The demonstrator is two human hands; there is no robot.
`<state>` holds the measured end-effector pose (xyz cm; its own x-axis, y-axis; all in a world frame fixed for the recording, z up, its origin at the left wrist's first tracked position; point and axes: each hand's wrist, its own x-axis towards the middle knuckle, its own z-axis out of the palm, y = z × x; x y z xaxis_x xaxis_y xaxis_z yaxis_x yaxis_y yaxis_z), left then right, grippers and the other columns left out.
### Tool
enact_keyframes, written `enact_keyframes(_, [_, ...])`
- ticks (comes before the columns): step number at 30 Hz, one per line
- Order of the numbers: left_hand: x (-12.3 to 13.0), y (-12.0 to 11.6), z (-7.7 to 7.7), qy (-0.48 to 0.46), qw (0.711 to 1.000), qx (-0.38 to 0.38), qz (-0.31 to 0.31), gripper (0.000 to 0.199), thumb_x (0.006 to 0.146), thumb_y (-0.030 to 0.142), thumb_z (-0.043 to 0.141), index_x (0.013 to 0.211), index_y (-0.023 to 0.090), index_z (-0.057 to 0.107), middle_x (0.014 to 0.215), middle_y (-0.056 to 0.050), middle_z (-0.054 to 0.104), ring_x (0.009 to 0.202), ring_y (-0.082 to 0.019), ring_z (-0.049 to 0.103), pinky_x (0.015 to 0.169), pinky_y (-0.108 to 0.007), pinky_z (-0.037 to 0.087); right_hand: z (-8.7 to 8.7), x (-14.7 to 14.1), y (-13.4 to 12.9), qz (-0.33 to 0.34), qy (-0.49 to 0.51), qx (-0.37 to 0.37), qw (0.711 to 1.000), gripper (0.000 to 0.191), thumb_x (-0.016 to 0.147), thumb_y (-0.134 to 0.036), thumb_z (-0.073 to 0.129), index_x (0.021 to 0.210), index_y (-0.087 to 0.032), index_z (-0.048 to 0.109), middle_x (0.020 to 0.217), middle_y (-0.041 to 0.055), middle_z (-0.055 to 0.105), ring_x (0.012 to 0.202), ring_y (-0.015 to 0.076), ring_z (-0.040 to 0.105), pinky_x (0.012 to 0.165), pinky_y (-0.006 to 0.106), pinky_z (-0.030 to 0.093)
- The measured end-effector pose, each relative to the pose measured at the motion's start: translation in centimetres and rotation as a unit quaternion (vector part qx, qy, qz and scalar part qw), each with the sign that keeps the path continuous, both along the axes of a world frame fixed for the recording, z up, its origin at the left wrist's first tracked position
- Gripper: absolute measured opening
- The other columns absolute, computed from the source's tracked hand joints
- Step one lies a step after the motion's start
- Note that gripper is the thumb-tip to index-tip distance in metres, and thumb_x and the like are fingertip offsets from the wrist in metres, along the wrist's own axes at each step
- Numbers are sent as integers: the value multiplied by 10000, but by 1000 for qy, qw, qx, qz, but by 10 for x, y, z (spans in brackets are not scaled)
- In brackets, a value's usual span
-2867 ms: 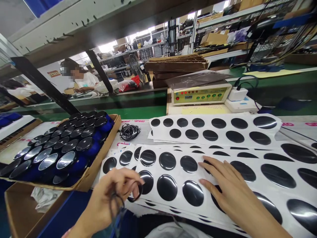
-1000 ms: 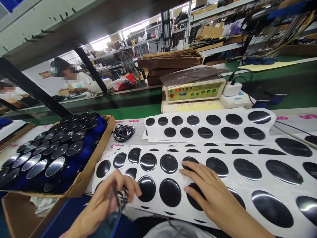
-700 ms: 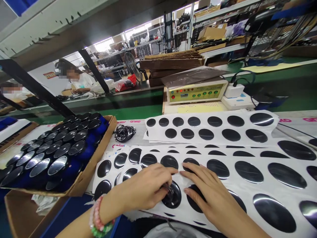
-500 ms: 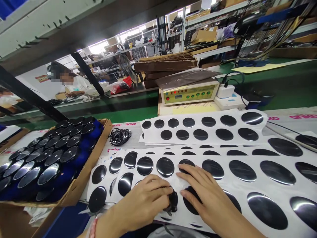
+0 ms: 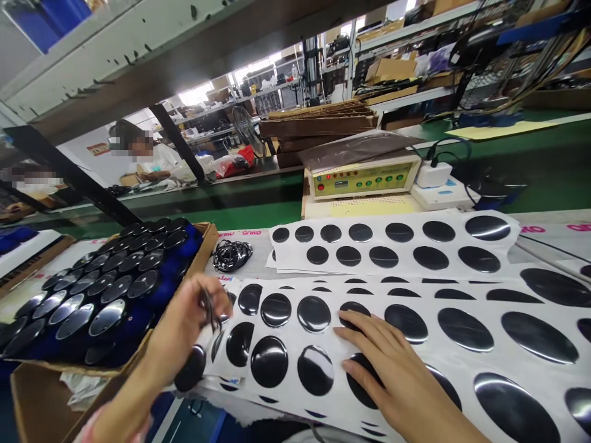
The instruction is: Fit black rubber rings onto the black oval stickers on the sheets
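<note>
My left hand is raised and blurred beside the cardboard box, above the left end of the sticker sheets. Its fingers are closed around a thin dark object, whose kind I cannot make out. My right hand lies with fingers spread on a white sheet of glossy black round stickers, partly covering some of them. To its left, on the same sheet, a round black sticker lies in full view.
An open cardboard box at left holds several blue pieces with black round tops. Behind the sheets are a coiled black cable, a control unit and a white power adapter. Beyond the green belt sits a person.
My left hand has moved left and up from the sheet towards the box, carrying the dark object. Stickers it was covering now show. My right hand stays on the sheet.
</note>
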<state>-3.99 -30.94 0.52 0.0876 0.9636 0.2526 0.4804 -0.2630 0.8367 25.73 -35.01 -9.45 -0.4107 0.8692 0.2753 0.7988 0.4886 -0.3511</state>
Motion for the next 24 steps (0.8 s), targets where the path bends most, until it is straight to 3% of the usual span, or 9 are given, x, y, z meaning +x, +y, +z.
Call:
enact_keyframes(2, [-16, 39, 3, 135, 986, 47, 86, 333, 957, 425, 274, 878, 195, 502, 751, -15, 560, 716, -180, 586, 673, -317, 508, -1, 1, 0, 0, -1, 7, 1000, 332, 939, -381, 432, 1224, -284, 574, 1359, 19, 526, 1208, 235, 522, 932, 471, 515])
enact_keyframes(6, [-36, 118, -17, 259, 959, 56, 102, 262, 901, 363, 477, 810, 161, 616, 822, -46, 637, 826, -205, 597, 824, -373, 477, -3, 0, 1, -6, -4, 21, 1000, 334, 937, -396, 429, 1205, -290, 598, 1344, 19, 541, 1187, 246, 544, 899, 476, 540])
enact_keyframes(9, [-40, 148, -41, 329, 936, 72, 103, 157, 875, 263, 564, 819, 133, 633, 973, -72, 649, 962, -211, 596, 920, -428, 447, -6, 0, 1, -14, -10, 31, 999, 347, 932, -418, 436, 1215, -301, 598, 1348, 15, 538, 1189, 250, 544, 905, 469, 540])
enact_keyframes(12, [-41, 146, -58, 372, 917, 95, 111, 159, 888, 192, 519, 909, 134, 665, 1256, -135, 567, 1173, -284, 510, 1002, -497, 381, -10, 0, 0, -20, -16, 38, 999, 370, 933, -430, 431, 1244, -297, 582, 1373, 11, 516, 1214, 248, 523, 927, 445, 532])
enact_keyframes(16, [-42, 132, -64, 402, 897, 125, 135, 344, 915, 210, 450, 1233, 189, 580, 1389, -142, 476, 1410, -368, 159, 1098, -620, 126, -13, 3, 0, -14, -26, 30, 999, 372, 930, -446, 433, 1243, -309, 581, 1377, 5, 510, 1212, 257, 525, 929, 461, 531])
enact_keyframes(18, [-45, 131, -57, 405, 893, 134, 141, 473, 896, 226, 491, 1367, 206, 447, 1427, -137, 434, 1421, -354, 131, 1112, -610, 82, -14, 5, 0, -10, -29, 31, 999, 377, 925, -453, 440, 1255, -322, 566, 1389, -4, 496, 1219, 258, 519, 939, 474, 525])
enact_keyframes(22, [-52, 136, -26, 374, 901, 158, 153, 968, 748, 267, 695, 1486, 122, 87, 1529, -240, 145, 1385, -415, 208, 1078, -593, 238, -14, 6, 0, -5, -31, 37, 999, 383, 920, -450, 456, 1274, -335, 545, 1404, -13, 478, 1238, 252, 504, 953, 473, 519])
enact_keyframes(24, [-46, 130, -8, 343, 907, 188, 155, 1007, 777, 314, 677, 1470, 65, -11, 1517, -299, 47, 1396, -424, 149, 1072, -608, 238, -14, 6, 0, -7, -26, 46, 999, 375, 916, -449, 462, 1257, -329, 561, 1388, -2, 497, 1224, 256, 517, 935, 472, 529])
